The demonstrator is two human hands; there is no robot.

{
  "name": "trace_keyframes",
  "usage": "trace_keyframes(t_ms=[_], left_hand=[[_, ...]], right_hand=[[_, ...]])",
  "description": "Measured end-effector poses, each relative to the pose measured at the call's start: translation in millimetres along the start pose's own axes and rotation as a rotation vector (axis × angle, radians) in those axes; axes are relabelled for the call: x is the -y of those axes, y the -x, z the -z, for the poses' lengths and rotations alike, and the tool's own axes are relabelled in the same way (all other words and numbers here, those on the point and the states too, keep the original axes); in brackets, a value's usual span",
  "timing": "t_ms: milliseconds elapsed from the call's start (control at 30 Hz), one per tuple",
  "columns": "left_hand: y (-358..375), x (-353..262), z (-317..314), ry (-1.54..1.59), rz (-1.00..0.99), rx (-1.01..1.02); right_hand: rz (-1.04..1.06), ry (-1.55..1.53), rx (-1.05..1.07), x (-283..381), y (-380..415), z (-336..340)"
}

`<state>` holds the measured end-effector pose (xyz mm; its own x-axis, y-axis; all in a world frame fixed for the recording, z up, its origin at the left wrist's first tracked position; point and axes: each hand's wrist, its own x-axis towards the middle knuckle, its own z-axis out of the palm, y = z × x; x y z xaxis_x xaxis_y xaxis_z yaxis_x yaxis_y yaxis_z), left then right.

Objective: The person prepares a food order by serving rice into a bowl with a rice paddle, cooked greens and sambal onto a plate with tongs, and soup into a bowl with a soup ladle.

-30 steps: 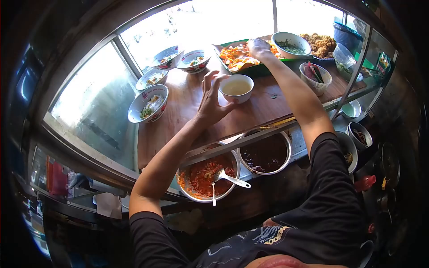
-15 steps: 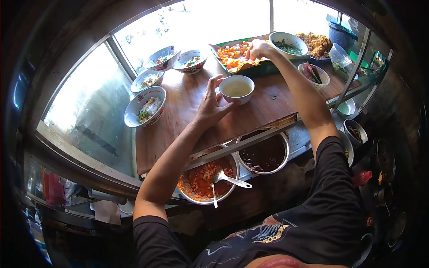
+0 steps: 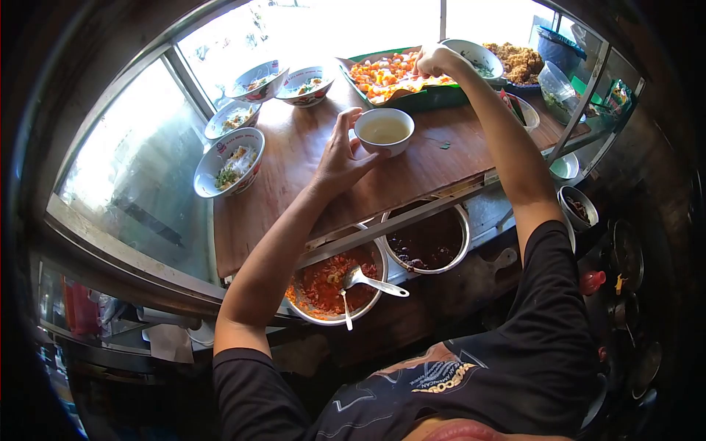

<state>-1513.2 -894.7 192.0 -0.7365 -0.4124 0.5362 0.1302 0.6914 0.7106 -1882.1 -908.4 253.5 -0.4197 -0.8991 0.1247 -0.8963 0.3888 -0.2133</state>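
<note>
A small white bowl of pale, thin liquid is upright at the middle of the wooden counter. My left hand grips its left side, with the thumb low in front and the fingers behind. Farther back, my right hand reaches down into a green-edged tray of orange and white diced pieces. Its fingers are bent together at the pieces, and whatever they pinch is hidden. Beside the tray stands a white bowl of chopped greens, partly behind my right hand and forearm.
Several patterned bowls of noodles and greens line the counter's left side. Below the front edge are a pot of red sauce with two spoons and a pot of dark sauce. Fried brown crumbs lie at back right, near glass panes.
The view has shifted slightly, so the counter and pots appear a little higher and farther left. My left hand stays on the small bowl, and my right hand is still at the tray.
</note>
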Motion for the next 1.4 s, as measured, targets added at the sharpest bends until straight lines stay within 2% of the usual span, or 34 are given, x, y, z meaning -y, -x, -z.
trace_keyframes(t_ms=[233, 300, 367, 467, 567, 667, 767, 800, 900, 1067, 1233, 1400], left_hand=[[1, -4, 0, 0.001, 0.005, -0.01], [1, -5, 0, -0.004, 0.004, -0.01], [1, -6, 0, -0.003, 0.009, -0.006], [1, -4, -1, 0.034, -0.017, -0.023], [1, -5, -1, 0.061, -0.016, -0.008], [0, -6, -1, 0.045, -0.017, -0.01], [0, 0, -1, -0.059, -0.048, -0.023], [-1, -1, 0, -0.013, -0.037, -0.021], [0, -5, -2, 0.083, -0.011, 0.004], [0, -8, -1, 0.075, 0.004, 0.011], [1, -5, -2, 0.061, 0.002, 0.006], [0, -1, -2, 0.104, -0.014, 0.015]], right_hand=[[0.021, 0.082, 0.037, -5, -10, -8], [0.111, 0.176, 0.028, -11, -15, -9], [0.311, 0.296, -0.064, -6, 12, 1], [0.355, -0.286, -0.18, 28, 101, 38], [0.349, -0.139, -0.163, 97, 188, 75], [0.534, 0.119, -0.33, 118, 215, 48], [0.436, 0.205, -0.456, 122, 220, 48], [0.299, 0.219, -0.607, 113, 206, 43], [0.167, 0.389, -0.723, 60, 124, 18], [0.088, 0.284, -0.543, 32, 54, 24], [-0.097, 0.074, -0.357, -29, 28, 79], [-0.199, 0.052, -0.176, -65, 21, 70]])
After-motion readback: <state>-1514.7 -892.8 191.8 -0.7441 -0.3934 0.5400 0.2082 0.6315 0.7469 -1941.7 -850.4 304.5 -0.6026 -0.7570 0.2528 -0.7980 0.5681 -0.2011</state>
